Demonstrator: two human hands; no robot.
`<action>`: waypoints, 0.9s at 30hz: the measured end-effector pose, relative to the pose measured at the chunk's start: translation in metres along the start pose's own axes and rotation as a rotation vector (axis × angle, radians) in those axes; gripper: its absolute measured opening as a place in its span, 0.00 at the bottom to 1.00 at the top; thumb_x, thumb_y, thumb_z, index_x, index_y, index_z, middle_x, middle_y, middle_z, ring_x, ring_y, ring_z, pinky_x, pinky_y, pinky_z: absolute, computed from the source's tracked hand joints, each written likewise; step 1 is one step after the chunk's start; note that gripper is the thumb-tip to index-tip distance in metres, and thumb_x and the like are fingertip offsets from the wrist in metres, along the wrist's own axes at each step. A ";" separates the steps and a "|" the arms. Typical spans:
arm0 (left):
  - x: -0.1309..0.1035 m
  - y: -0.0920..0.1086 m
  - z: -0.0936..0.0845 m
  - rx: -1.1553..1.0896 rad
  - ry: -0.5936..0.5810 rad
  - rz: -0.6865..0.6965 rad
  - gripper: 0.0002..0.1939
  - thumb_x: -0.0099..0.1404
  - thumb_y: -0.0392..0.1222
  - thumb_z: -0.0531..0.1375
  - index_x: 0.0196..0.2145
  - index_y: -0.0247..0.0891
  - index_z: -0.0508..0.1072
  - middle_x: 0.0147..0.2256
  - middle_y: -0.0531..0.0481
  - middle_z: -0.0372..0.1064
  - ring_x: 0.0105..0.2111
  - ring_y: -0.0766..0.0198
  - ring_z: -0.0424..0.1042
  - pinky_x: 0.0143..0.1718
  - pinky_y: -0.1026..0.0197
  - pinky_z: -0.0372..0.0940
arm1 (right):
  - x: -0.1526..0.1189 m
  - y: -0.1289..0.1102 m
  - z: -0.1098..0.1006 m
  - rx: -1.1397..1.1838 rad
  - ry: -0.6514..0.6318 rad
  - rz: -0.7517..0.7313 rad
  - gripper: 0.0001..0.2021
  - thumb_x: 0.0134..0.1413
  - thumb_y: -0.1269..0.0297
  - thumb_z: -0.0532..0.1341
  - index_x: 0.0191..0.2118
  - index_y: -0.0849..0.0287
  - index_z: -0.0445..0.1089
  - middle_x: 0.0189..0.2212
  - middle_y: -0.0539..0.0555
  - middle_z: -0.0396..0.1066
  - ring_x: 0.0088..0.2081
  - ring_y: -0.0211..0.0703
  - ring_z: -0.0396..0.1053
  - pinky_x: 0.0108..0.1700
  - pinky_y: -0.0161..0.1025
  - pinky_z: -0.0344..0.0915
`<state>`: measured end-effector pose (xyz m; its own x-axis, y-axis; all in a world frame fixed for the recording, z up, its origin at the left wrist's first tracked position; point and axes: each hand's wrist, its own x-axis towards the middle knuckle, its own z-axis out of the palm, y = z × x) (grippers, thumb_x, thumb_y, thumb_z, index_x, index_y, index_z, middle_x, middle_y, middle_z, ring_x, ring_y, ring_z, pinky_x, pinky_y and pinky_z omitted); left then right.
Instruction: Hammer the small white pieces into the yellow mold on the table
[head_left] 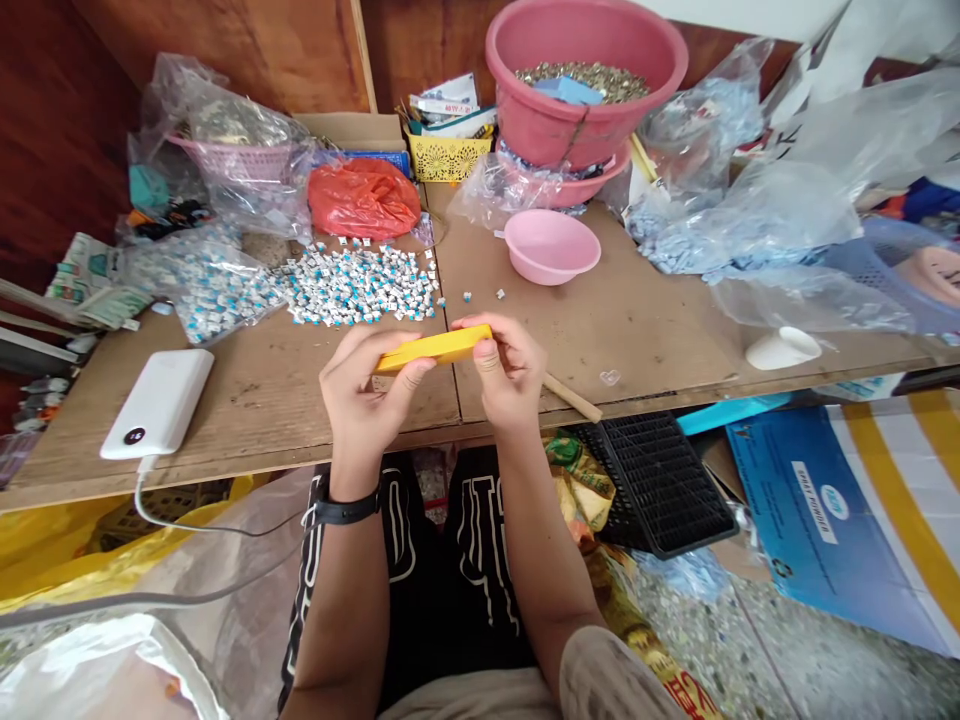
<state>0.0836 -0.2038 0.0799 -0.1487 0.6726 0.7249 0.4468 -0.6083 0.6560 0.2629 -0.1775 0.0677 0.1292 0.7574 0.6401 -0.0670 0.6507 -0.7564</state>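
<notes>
A flat yellow piece (439, 347) is held up between both hands, just over the table's front part. Its left end is pinched by my left hand (369, 385), thumb below and fingers behind. My right hand (510, 372) grips the right end the same way, with the thumb on the near side. Beyond the hands lies a spread pile of small white and blue pieces (360, 285). A wooden stick (571, 396) lies on the table beside my right hand, partly hidden by it.
A white power bank (159, 402) with a cable lies at left. Behind are a red bag (364, 197), a pink bowl (552, 246) and a large pink tub (585, 120). A white cup (784, 348) lies at right. Below the table's edge (247, 470) is a black crate (664, 480).
</notes>
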 end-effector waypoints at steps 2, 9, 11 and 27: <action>-0.001 -0.006 0.006 -0.057 0.076 -0.012 0.25 0.71 0.70 0.74 0.50 0.47 0.85 0.47 0.45 0.81 0.48 0.52 0.80 0.55 0.47 0.77 | -0.002 0.013 0.005 0.020 0.061 0.011 0.22 0.78 0.36 0.66 0.51 0.50 0.80 0.48 0.59 0.84 0.51 0.54 0.83 0.54 0.54 0.83; -0.006 -0.021 0.003 -0.098 0.103 -0.004 0.19 0.78 0.63 0.70 0.53 0.46 0.84 0.50 0.45 0.83 0.51 0.54 0.81 0.56 0.48 0.77 | 0.002 0.025 0.008 -0.024 0.059 -0.099 0.19 0.84 0.45 0.61 0.68 0.48 0.74 0.64 0.64 0.77 0.67 0.56 0.77 0.69 0.62 0.77; -0.007 -0.017 0.000 -0.040 0.035 0.017 0.18 0.78 0.61 0.71 0.52 0.45 0.84 0.49 0.45 0.84 0.50 0.54 0.81 0.55 0.49 0.77 | -0.001 0.009 0.009 -0.146 -0.022 -0.123 0.23 0.83 0.48 0.64 0.74 0.47 0.70 0.68 0.64 0.74 0.71 0.58 0.73 0.73 0.62 0.74; -0.007 0.005 0.009 -0.006 0.124 0.097 0.20 0.81 0.63 0.68 0.55 0.45 0.83 0.45 0.47 0.83 0.43 0.58 0.80 0.44 0.55 0.75 | -0.013 0.001 0.024 -0.027 0.085 0.050 0.16 0.89 0.48 0.53 0.64 0.48 0.72 0.55 0.59 0.77 0.57 0.54 0.81 0.62 0.56 0.80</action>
<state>0.0954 -0.2081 0.0763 -0.2131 0.5536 0.8051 0.4589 -0.6707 0.5827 0.2371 -0.1852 0.0622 0.2101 0.7810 0.5882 -0.0486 0.6092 -0.7915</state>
